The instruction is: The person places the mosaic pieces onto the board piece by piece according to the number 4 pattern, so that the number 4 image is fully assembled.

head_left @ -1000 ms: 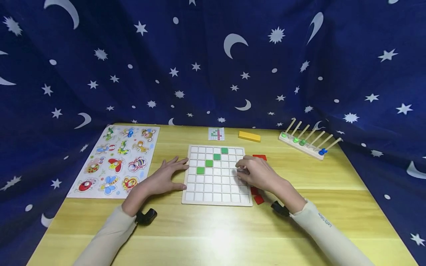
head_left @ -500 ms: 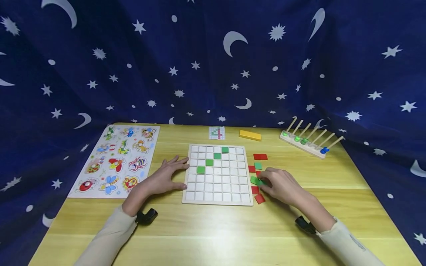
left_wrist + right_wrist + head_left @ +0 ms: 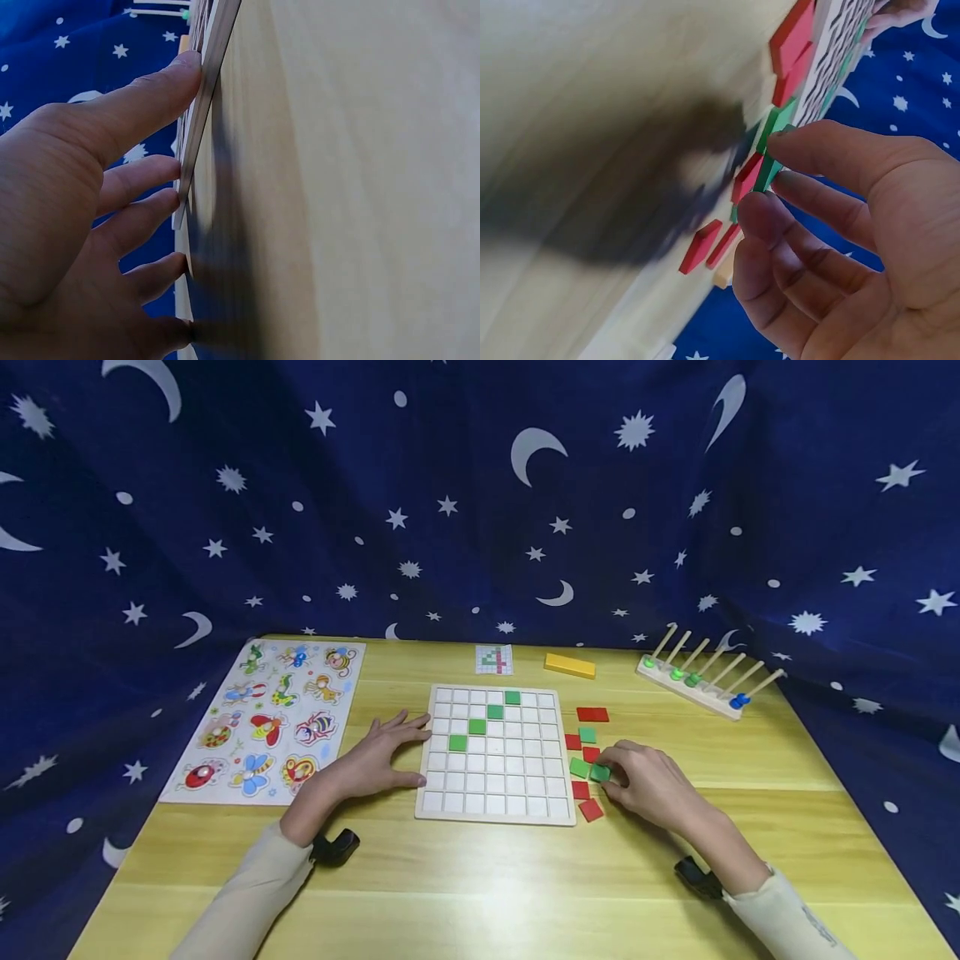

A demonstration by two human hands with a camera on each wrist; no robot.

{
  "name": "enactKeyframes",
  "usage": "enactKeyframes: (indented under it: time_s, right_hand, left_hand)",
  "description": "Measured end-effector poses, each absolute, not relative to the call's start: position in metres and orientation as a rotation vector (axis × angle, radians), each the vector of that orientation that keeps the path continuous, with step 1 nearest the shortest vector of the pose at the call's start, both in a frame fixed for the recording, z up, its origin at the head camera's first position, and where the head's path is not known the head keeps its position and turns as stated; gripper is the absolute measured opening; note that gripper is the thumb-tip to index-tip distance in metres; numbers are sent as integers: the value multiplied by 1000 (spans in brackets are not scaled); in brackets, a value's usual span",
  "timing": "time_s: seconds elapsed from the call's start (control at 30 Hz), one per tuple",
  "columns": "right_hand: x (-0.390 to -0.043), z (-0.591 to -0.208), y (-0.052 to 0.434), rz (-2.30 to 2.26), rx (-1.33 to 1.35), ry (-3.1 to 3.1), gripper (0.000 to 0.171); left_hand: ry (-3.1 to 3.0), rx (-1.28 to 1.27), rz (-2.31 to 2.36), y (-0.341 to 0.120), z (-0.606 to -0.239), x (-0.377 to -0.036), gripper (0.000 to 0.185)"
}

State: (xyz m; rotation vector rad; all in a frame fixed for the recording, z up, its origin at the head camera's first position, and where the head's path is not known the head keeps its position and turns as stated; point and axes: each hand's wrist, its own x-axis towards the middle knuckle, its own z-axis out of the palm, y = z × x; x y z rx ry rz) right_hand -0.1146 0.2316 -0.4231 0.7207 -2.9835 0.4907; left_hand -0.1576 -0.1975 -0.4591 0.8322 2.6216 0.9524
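A square white grid board [image 3: 495, 783] lies on the table, with several green square tiles [image 3: 477, 727] in a diagonal line of its cells. My left hand [image 3: 373, 762] rests at its left edge, fingers spread; in the left wrist view the thumb [image 3: 161, 86] touches the board's side. Beyond the right edge, my right hand [image 3: 648, 783] pinches a green tile [image 3: 766, 172] between thumb and fingertips, low among the loose tiles. Beside it lie another green tile [image 3: 578, 767] and several red tiles [image 3: 591, 810], with one more green tile [image 3: 587, 735] farther back.
Behind the board lie a small pattern card [image 3: 493, 659] and a yellow block [image 3: 570, 666]. A wooden peg stand [image 3: 688, 687] with beads is at the back right. On the left is an insect picture puzzle board [image 3: 243, 718]. A dark blue starry cloth [image 3: 450, 468] hangs behind the table.
My right hand has moved from over the board's right side to the loose tiles and taken a green tile, drawing it slightly right of its neighbour. The left hand stays at the board's edge.
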Motion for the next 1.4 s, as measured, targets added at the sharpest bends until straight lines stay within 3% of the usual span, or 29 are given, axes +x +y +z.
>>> enactKeyframes:
  time_s: [1.4]
  right_hand:
    - [-153, -419, 69, 505, 1270, -2862, 19]
  left_hand:
    - [2614, 835, 968, -197, -457, -157, 70]
